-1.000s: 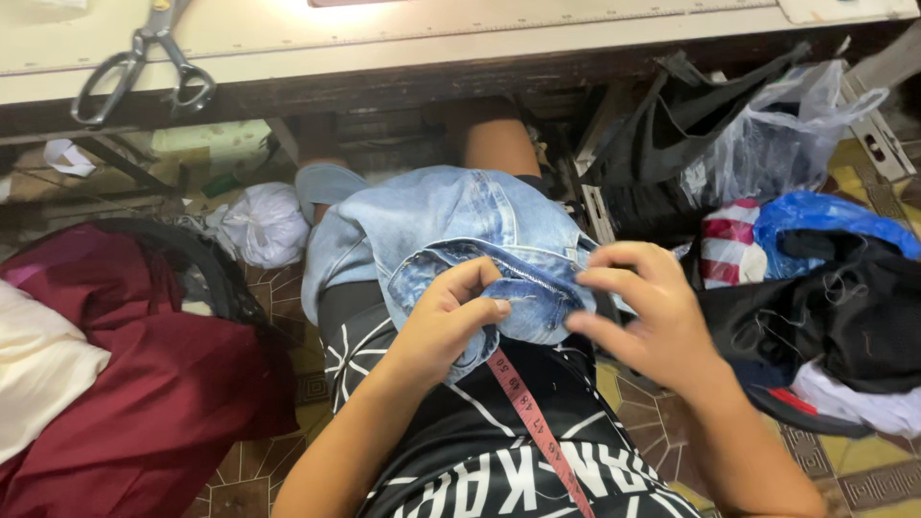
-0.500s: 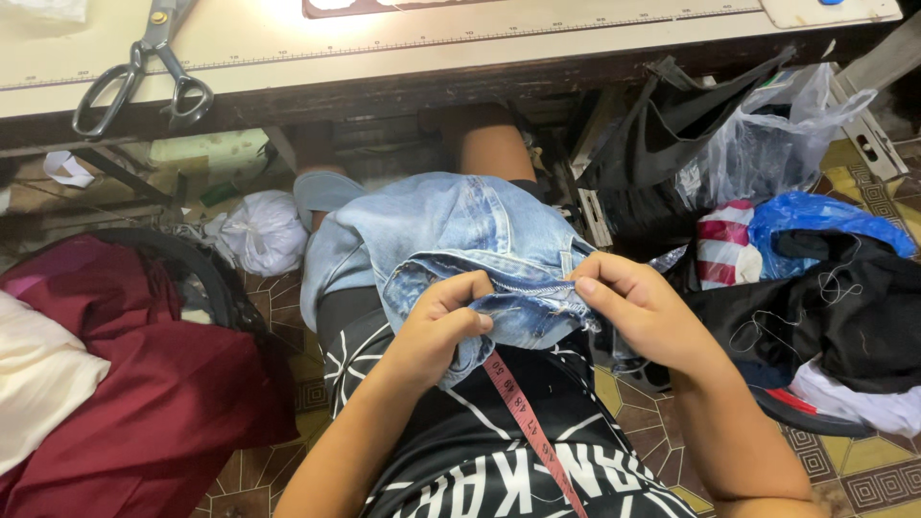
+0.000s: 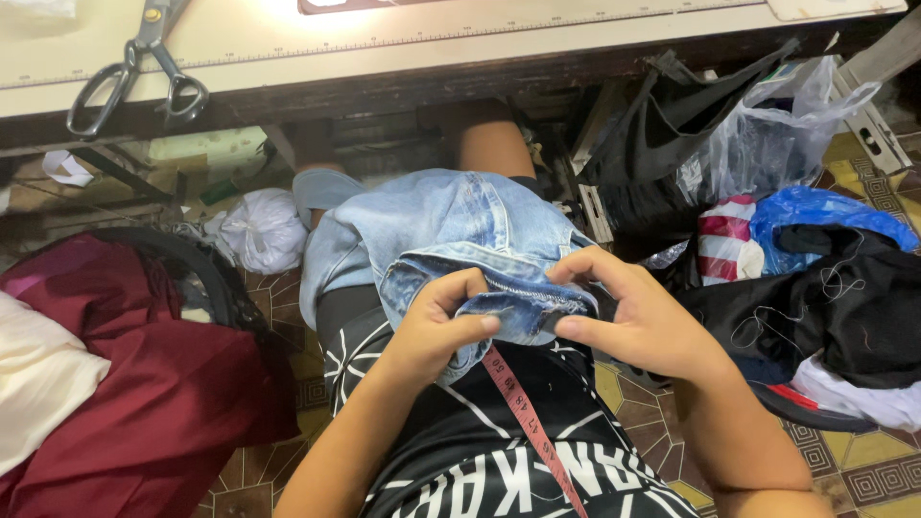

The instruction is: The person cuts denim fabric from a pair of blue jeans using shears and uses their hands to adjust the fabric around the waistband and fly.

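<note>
A light blue denim garment (image 3: 451,225) lies bunched on my lap, its stitched edge folded toward me. My left hand (image 3: 436,326) pinches the left part of that folded edge with thumb and fingers. My right hand (image 3: 638,312) pinches the same edge from the right, a short way from the left hand. A red measuring tape (image 3: 526,412) hangs down my black printed shirt just below the hands.
A work table edge (image 3: 460,58) with a printed ruler runs across the top; large scissors (image 3: 134,72) lie on it at left. Dark red cloth (image 3: 144,393) and a white bundle (image 3: 259,230) sit left; plastic bags (image 3: 767,153) and black fabric (image 3: 844,307) crowd the right.
My right hand has moved left and closed in on the denim edge, so both hands now pinch it close together. The denim edge sits slightly more folded.
</note>
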